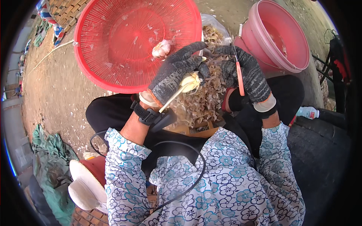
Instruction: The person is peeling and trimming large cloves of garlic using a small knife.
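Observation:
My left hand (pixel 178 72), in a dark grey knit glove, grips a partly peeled garlic bulb (pixel 191 82) whose long pale stem points down toward my wrist. A single clove tip (pixel 204 58) shows at its fingertips. My right hand (pixel 249 72), gloved the same way, holds a small knife (pixel 240 79) with an orange-pink handle. Its narrow blade points away from me. Both hands are close together above a heap of dry garlic skins (pixel 209 99). One whole garlic bulb (pixel 161 49) lies in the red plastic basket (pixel 93 56) beyond my left hand.
A pink bucket (pixel 254 42) stands tilted at the far right. Behind my hands is a clear plastic bag (pixel 222 24) of garlic skins. A pale hat (pixel 84 186) and green cloth (pixel 52 158) lie at the left, and a plastic bottle (pixel 308 112) at the right.

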### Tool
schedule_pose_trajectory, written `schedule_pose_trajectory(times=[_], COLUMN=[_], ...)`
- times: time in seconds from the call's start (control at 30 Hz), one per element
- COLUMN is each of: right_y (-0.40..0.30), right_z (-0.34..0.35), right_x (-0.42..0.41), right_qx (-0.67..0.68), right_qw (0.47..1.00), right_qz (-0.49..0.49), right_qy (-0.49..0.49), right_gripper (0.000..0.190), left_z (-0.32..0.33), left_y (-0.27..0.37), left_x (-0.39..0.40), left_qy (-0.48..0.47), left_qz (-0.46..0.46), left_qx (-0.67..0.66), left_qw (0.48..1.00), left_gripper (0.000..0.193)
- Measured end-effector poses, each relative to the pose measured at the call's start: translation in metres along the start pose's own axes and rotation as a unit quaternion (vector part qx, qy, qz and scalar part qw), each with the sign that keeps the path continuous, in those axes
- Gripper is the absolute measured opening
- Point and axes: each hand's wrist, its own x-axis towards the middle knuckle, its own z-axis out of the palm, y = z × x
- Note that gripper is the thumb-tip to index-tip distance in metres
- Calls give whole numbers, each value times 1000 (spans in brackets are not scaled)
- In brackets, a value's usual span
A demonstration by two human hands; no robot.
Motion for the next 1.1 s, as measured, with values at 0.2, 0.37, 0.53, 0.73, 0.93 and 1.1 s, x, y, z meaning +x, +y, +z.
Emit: schedule_pose_trajectory(times=[0.2, 0.37, 0.53, 0.73, 0.93, 1.1], right_y=[2, -12, -72, -48, -5, 0], right_z=[23, 5, -43, -12, 59, 64], right_x=[-5, -10, -10, -22, -22, -22], right_qx=[-423, -430, -520, 192, -468, -398], right_qw=[854, 862, 743, 965, 846, 887], right_qz=[-304, -268, -249, -130, -247, -232], right_qy=[0, 27, 339, 123, 58, 28], right_gripper=[36, 36, 25, 30, 53, 51], left_z=[8, 16, 22, 16, 20, 25], left_y=[-8, -8, 1, 2, -3, 1], left_x=[4, 5, 3, 12, 16, 8], left_qy=[-18, -20, -11, 95, 122, 148], left_qz=[229, 106, 7, 62, 92, 24], left_qx=[342, 87, -172, 18, 26, -43], left_qw=[911, 990, 985, 993, 988, 988], left_gripper=[37, 40, 43, 37, 39, 37])
